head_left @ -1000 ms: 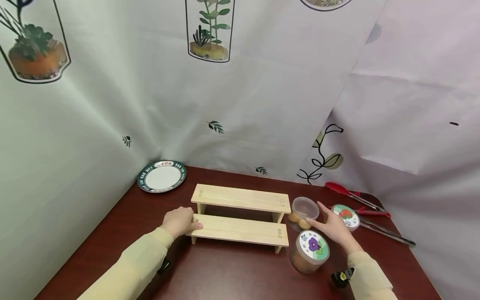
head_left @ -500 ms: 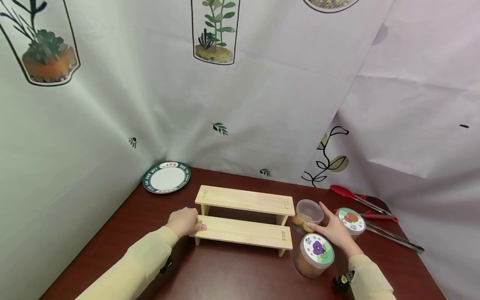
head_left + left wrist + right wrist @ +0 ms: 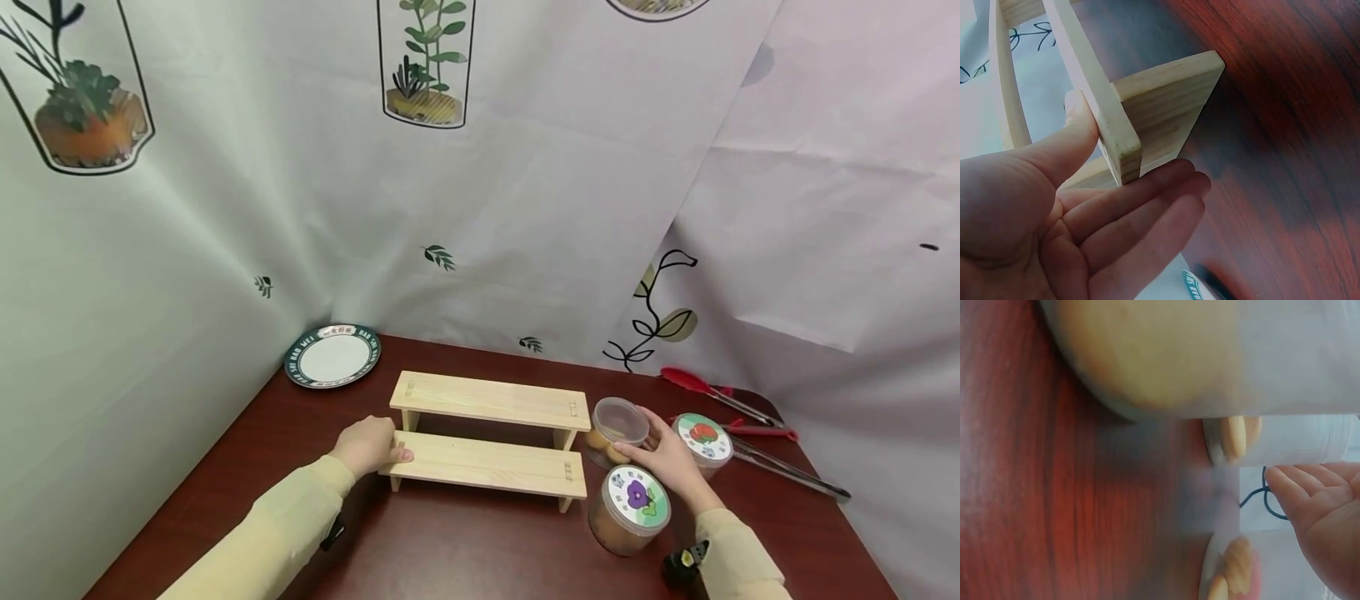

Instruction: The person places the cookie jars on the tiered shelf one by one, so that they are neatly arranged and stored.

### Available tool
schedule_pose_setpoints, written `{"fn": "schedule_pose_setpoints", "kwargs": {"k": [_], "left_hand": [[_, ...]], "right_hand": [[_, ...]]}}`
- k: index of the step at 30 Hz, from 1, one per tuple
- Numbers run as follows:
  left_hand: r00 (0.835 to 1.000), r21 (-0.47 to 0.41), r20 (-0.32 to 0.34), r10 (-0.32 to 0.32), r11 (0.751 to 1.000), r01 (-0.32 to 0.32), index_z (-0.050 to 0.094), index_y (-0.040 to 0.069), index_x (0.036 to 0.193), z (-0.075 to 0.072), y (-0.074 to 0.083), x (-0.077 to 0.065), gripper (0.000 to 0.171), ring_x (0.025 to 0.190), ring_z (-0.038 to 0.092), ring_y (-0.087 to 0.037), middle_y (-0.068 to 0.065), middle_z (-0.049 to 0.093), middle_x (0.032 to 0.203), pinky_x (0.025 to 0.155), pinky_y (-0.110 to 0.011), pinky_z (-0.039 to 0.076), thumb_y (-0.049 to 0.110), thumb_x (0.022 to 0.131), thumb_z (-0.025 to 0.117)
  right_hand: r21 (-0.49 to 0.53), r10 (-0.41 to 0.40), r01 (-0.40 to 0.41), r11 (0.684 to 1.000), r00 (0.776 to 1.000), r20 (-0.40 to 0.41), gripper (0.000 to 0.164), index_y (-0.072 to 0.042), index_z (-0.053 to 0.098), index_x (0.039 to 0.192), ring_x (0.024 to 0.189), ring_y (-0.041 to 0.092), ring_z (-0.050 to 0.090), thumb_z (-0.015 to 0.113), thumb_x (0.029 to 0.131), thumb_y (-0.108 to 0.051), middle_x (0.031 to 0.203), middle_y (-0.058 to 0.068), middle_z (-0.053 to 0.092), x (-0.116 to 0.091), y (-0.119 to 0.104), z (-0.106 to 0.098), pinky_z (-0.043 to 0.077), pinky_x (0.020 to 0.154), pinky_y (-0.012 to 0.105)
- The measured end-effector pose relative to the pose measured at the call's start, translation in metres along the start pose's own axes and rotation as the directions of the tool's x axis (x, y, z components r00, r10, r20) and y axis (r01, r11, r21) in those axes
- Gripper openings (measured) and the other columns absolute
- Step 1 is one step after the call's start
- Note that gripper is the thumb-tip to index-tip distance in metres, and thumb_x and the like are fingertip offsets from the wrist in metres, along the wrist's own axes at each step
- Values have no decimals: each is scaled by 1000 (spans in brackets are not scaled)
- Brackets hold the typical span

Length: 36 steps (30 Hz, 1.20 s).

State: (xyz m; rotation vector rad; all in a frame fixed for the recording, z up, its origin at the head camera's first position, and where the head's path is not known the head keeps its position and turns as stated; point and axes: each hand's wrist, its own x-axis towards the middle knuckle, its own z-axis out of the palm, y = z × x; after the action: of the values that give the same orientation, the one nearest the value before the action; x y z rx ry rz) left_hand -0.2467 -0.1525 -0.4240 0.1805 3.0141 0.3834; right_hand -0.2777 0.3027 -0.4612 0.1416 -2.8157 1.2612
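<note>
A two-step wooden stand (image 3: 487,465) occupies the middle of the dark red table. At the left end of its lower step, my left hand (image 3: 367,446) grips the board; in the left wrist view the thumb lies on one face and the fingers (image 3: 1141,219) extend past the board's end. To the right of the stand is a clear plastic jar (image 3: 619,417) with round yellowish pieces inside. My right hand (image 3: 667,460) holds it from the right, thumb on the near side. A jar with a purple-flower lid (image 3: 628,517) stands just in front.
Behind my right hand stands a jar with a red-and-green picture lid (image 3: 703,437). Red-tipped metal tongs (image 3: 720,397) lie at the back right, near further metal tongs (image 3: 795,473). A green-rimmed plate (image 3: 333,357) is at the back left. Printed cloth (image 3: 487,250) hangs behind the table.
The view has shifted slightly. My right hand's fingers have drawn in closer around the clear jar. The left hand keeps its place on the stand.
</note>
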Motion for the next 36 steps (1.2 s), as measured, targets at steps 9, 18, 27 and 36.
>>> {"fn": "schedule_pose_setpoints", "kwargs": {"k": [9,18,27,36], "left_hand": [[999,-68,12,36,997,-35,53,9,59,3,2,2,38,53,37,-14,2,38,53,55,-27,34,33,79,75],[998,-87,-22,61,994,-63,49,10,56,3,0,0,41,53,37,-14,2,37,52,55,-28,36,30,79,76],[997,-66,-33,75,995,-77,45,11,54,4,-1,0,44,54,38,-15,2,38,52,57,-30,39,32,80,75],[995,-64,-43,87,994,-90,44,12,54,4,-4,0,45,54,39,-15,2,40,52,57,-31,40,32,80,75]], "right_hand": [[4,33,-33,999,998,-57,90,-1,30,144,126,42,44,76,79,-42,142,28,39,-7,0,-1,41,96,45],[13,34,-33,999,996,-86,88,0,31,144,124,39,48,74,80,-43,140,27,42,-12,-11,-16,44,93,41],[14,-2,3,1000,991,-134,84,-1,35,143,119,37,53,74,80,-42,132,26,51,-16,-18,-28,45,75,8],[29,4,1,1000,988,-152,85,-2,34,144,118,37,52,76,80,-38,131,27,51,-22,-33,-34,41,73,4]]}}
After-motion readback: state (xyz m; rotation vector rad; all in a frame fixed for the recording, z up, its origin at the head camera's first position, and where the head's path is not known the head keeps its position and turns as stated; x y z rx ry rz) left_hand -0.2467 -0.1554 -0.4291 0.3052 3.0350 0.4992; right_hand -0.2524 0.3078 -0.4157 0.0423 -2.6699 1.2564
